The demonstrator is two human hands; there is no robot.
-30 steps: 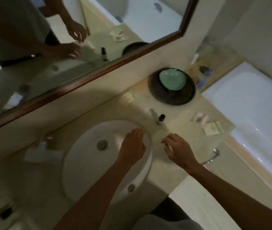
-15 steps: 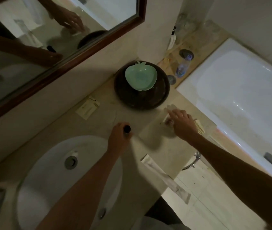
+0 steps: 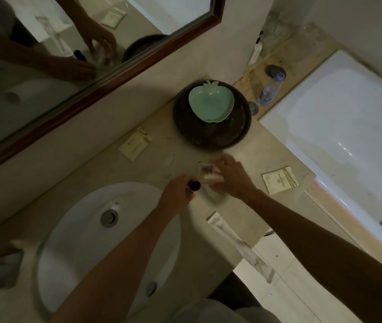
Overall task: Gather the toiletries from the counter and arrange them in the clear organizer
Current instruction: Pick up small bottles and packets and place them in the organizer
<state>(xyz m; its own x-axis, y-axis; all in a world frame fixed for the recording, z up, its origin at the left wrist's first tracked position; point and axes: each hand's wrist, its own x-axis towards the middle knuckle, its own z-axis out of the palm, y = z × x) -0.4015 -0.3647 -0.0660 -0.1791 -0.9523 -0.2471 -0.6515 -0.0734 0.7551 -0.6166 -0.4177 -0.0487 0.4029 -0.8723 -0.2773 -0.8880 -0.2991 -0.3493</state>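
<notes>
My left hand is closed around a small bottle with a dark cap, held just past the sink's far rim. My right hand is next to it, fingertips on a small white sachet with a reddish mark, blurred by motion. Between the hands lies a faint translucent shape; I cannot tell if it is the clear organizer. On the counter lie a cream packet to the right, another packet by the wall, and a long wrapped toothbrush at the front edge.
A dark round tray holds a green apple-shaped dish at the back of the counter. The white sink is on the left and the bathtub on the right. A water bottle lies on the tub ledge. A mirror lines the wall.
My left hand took hold of the small bottle and keeps it. My right hand reached to the packets on the right, then came back left with the small sachet toward the left hand.
</notes>
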